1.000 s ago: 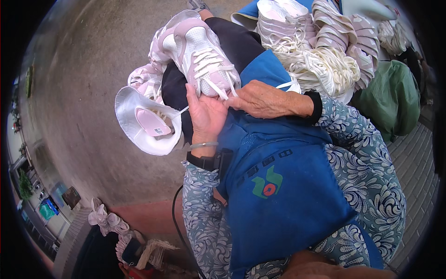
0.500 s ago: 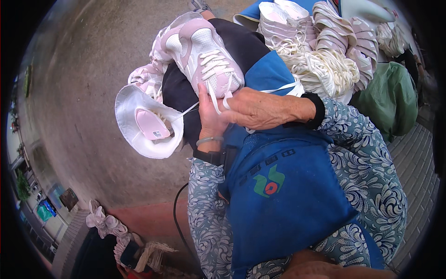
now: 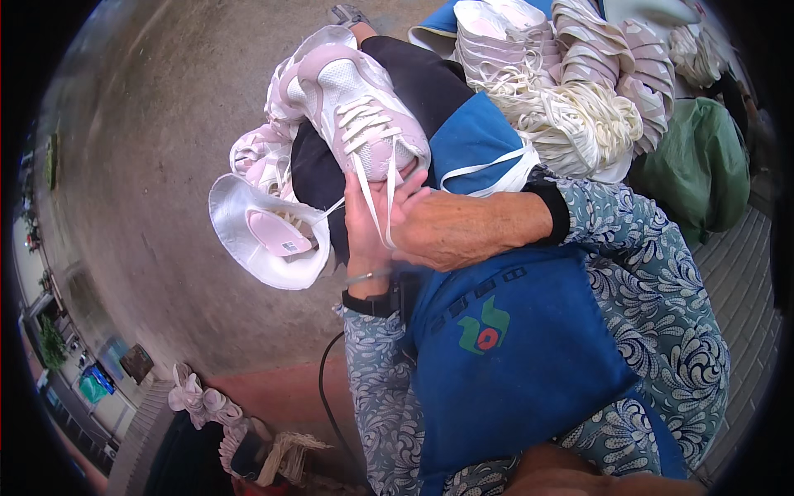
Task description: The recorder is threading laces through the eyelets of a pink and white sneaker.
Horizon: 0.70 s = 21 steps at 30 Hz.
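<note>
A pink and white shoe upper [image 3: 372, 124] with a white shoelace [image 3: 369, 198] threaded through its eyelets lies over my dark-clothed knee. Both lace ends hang toward me in a long loop. Below the upper's near end is my left hand [image 3: 368, 227], palm up and fingers apart, with the lace crossing over it. My right hand [image 3: 467, 231] comes in from the right with closed fingers at the bottom of the loop, gripping the lace. Its fingertips are partly hidden. A white shoe upper with a pink tongue [image 3: 277, 231] hangs left of my knee, a lace running from it toward my left hand.
Stacked pink and white uppers [image 3: 504, 41] stand at the upper right beside a heap of cream laces [image 3: 583, 124]. A green plastic bag [image 3: 695, 169] sits right of them. More white laces [image 3: 517, 169] lie on my blue apron [image 3: 521, 355]. Further uppers [image 3: 203, 401] are at the lower left.
My right hand has moved slightly down and left, drawing the lace into a longer loop. My left hand's fingers now show below the upper, more spread than before.
</note>
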Available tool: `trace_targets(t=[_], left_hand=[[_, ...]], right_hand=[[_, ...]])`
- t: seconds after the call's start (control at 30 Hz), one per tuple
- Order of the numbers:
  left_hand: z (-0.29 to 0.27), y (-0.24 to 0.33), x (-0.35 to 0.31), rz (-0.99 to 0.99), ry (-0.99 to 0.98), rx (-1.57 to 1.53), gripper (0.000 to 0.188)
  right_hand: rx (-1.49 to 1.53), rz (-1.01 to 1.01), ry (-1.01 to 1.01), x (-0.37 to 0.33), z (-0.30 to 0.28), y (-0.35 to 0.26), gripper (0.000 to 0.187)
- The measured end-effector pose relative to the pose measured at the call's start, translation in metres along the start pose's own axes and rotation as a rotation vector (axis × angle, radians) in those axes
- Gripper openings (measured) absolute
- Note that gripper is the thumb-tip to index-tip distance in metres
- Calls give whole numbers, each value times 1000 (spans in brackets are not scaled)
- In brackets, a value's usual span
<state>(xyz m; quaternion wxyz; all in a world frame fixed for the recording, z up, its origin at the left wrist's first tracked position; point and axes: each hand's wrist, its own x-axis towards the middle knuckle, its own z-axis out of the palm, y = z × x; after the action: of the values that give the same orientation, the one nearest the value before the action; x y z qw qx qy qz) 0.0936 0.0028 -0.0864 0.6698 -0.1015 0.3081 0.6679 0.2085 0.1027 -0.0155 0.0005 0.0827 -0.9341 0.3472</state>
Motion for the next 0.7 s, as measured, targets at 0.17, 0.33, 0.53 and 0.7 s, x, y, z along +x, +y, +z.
trace_targets(t=[0.17,0.33,0.53,0.7], left_hand=[[13,2,-28,-170,-47,218,66],[26,11,-35,-82,-124,-28,58],[26,21,-47,48,-177,-102,39],[40,12,-51,169,86,267,33]], right_hand=[[-13,-100,281,-1,35,-12,17],[278,-148,94,-5,7,-33,13],[299,-73,-108,-6,-2,-46,12],[321,-69,-9,-16,8,-32,13]])
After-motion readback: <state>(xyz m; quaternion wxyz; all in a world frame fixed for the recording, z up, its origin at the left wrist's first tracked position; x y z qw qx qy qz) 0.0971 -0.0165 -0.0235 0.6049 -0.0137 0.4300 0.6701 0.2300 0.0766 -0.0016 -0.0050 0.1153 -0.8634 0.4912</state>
